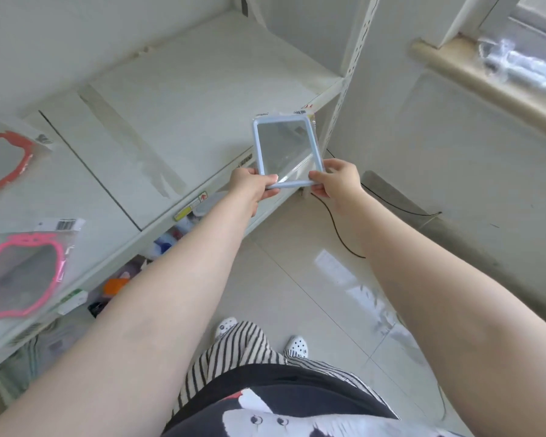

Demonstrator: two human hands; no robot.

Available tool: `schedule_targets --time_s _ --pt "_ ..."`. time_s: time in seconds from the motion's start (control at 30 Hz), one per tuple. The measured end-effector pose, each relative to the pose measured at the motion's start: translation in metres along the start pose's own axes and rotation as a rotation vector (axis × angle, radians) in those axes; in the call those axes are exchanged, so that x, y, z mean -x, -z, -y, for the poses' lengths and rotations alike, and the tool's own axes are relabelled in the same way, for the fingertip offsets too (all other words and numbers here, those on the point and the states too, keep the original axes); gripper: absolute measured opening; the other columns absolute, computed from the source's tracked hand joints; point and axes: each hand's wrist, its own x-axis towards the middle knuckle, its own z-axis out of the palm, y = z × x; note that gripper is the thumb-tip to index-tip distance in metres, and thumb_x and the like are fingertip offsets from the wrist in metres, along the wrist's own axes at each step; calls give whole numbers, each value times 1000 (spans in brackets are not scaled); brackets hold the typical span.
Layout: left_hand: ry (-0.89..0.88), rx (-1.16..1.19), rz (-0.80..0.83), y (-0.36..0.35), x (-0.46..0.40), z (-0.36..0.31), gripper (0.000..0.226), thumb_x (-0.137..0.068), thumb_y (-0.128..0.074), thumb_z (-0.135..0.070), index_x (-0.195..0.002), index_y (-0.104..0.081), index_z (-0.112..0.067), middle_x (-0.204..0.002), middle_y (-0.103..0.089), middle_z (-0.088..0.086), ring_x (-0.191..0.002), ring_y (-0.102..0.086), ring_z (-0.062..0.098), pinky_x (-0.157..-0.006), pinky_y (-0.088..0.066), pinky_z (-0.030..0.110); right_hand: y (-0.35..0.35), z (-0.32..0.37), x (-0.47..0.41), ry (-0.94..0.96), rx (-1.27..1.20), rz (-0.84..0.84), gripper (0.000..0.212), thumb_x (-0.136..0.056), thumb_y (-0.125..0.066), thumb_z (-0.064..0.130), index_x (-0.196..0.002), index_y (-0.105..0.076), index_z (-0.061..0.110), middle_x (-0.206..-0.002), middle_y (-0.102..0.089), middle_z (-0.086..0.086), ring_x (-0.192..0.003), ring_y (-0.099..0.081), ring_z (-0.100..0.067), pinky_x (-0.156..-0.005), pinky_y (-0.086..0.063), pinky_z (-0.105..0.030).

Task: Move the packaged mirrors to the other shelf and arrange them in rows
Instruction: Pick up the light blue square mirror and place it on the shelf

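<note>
Both hands hold one pale blue, rectangular, plastic-wrapped mirror [287, 151] by its near short edge: the left hand [252, 184] is closed on the near left corner, thumb on top, and the right hand [338, 181] is closed on the near right corner. The mirror tilts up and away from the grip, above the front right corner of the white metal shelf [177, 99]. Far left of the grip, lying on that shelf, are a pink apple-shaped packaged mirror [22, 275] and, beyond it, a red apple-shaped packaged mirror [8, 160].
</note>
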Motion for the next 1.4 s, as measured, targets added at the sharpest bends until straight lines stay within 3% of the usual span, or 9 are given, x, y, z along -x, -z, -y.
schedule_targets --time_s 0.17,0.33,0.43,0.57,0.67,0.73,0.97,1.2,1.4 --pt "17 -27 -26 -31 -18 -13 43 -83 -69 -6 -123 -53 -1 -91 -68 5 -48 -69 8 -83 -57 30 19 7 -30 -9 -38 3 36 -83 -69 0 -118 -60 -1 -97 -62 -19 -42 -56 -12 -51 -54 -20" --pt "30 -47 -38 -58 -47 -40 39 -85 -67 -8 -122 -54 -4 -81 -67 0 -43 -65 3 -49 -46 18 27 32 -75 -32 -24 -10 43 -82 -70 2 -123 -58 1 -88 -64 -15 -43 -57 -11 -47 -52 -17" --pt "31 -11 -19 -72 -69 -65 37 -86 -66 -5 -121 -54 0 -98 -68 6 -57 -68 10 -32 -44 9 30 55 -105 -39 -29 -8 43 -83 -70 3 -124 -57 2 -89 -65 -14 -50 -60 -13 -57 -59 -22" --pt "-13 9 -16 -90 -105 -93 45 -84 -68 -2 -124 -52 6 -94 -65 10 -65 -68 15 -59 -58 19 34 84 -142 -30 -50 -12 44 -83 -71 2 -124 -56 6 -94 -64 -14 -61 -63 -19 -78 -61 -35" --pt "-6 0 -16 -102 -124 -111 37 -84 -68 -3 -118 -53 2 -93 -65 11 -57 -68 15 -45 -53 18 34 98 -168 -31 -32 -21 44 -83 -71 4 -125 -55 7 -99 -65 -15 -64 -63 -21 -80 -60 -36" --pt "9 13 -30 -108 -137 -122 28 -85 -68 -3 -110 -55 -2 -81 -64 6 -49 -67 10 -56 -59 20 32 107 -186 -36 -8 -18 47 -83 -70 6 -127 -55 7 -94 -66 -13 -63 -63 -21 -81 -60 -37" --pt "-12 127 -167 -125 -182 -153 45 -83 -68 3 -124 -48 7 -96 -61 12 -58 -64 15 -50 -56 16 21 150 -254 -8 59 116 38 -85 -66 3 -123 -61 6 -83 -64 -11 -55 -61 -18 -57 -58 -20" --pt "-55 246 -326 -155 -213 -172 14 -84 -67 2 -92 -55 2 -96 -60 15 -67 -63 19 -48 -55 13 18 196 -324 26 209 298 38 -84 -68 2 -121 -60 7 -80 -63 -13 -51 -60 -17 -59 -57 -21" --pt "-93 183 -559 -158 -236 -168 28 -78 -76 -8 -67 -51 -15 -82 -62 8 -50 -62 9 -80 -57 33 -2 202 -364 84 352 404 40 -82 -71 6 -121 -61 9 -70 -59 -7 -51 -56 -17 -78 -59 -33"
